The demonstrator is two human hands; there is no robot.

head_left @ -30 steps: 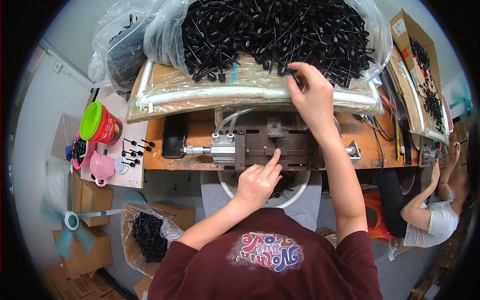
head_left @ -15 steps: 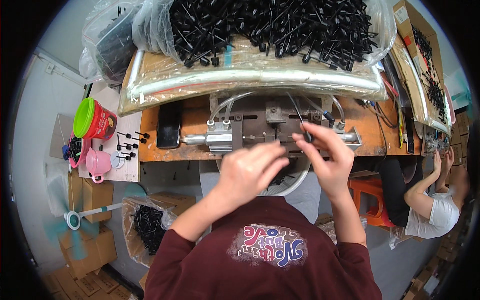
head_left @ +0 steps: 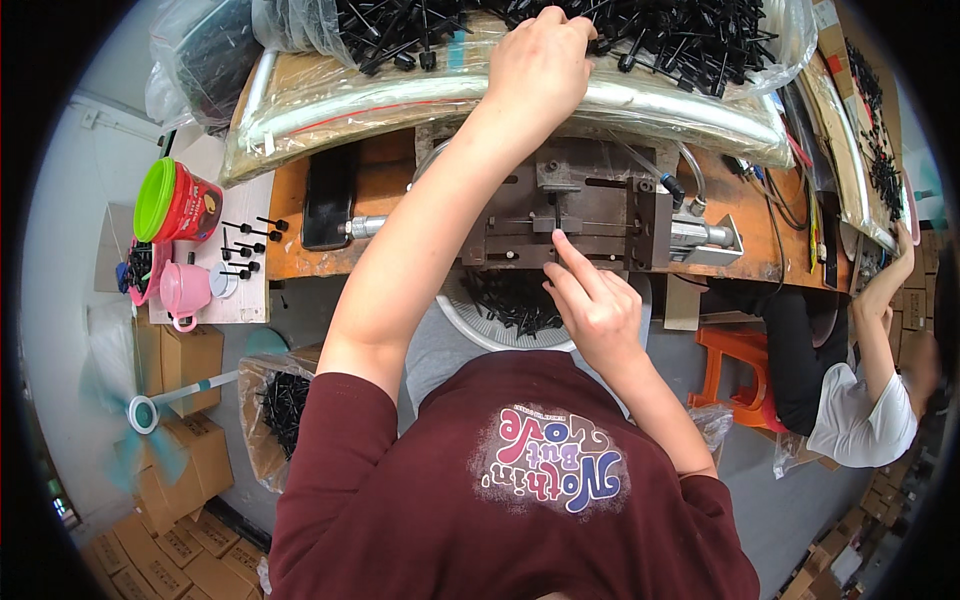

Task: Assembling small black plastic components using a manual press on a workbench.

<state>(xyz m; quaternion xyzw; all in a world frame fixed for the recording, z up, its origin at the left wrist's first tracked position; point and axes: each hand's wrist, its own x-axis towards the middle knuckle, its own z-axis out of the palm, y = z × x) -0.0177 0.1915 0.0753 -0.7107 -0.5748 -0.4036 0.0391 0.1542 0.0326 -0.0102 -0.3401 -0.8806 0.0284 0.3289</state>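
Note:
My left hand (head_left: 540, 65) reaches over the front rim of the raised tray (head_left: 400, 105) to the heap of black stemmed parts (head_left: 690, 45). Its fingers are bent together at the heap's edge, and whatever lies under their tips is hidden. Below, my right hand (head_left: 600, 310) is at the dark metal clamping fixture (head_left: 510, 245). Its index finger stretches to a thin black part (head_left: 557, 212) standing upright in the fixture's middle, with the fingertip at its lower end. The other fingers are loosely bent and hold nothing visible.
A white basket (head_left: 470, 325) of black parts sits under the bench edge. A phone (head_left: 328, 200), a red bucket (head_left: 195, 205), a pink cup (head_left: 185, 290) and several loose black parts (head_left: 240, 250) are at left. A co-worker (head_left: 865, 400) sits at right beside an orange stool (head_left: 735, 370).
My left hand has gone from above the fixture up to the heap. My right hand has moved down and left, from lifting a black part to touching one in the fixture.

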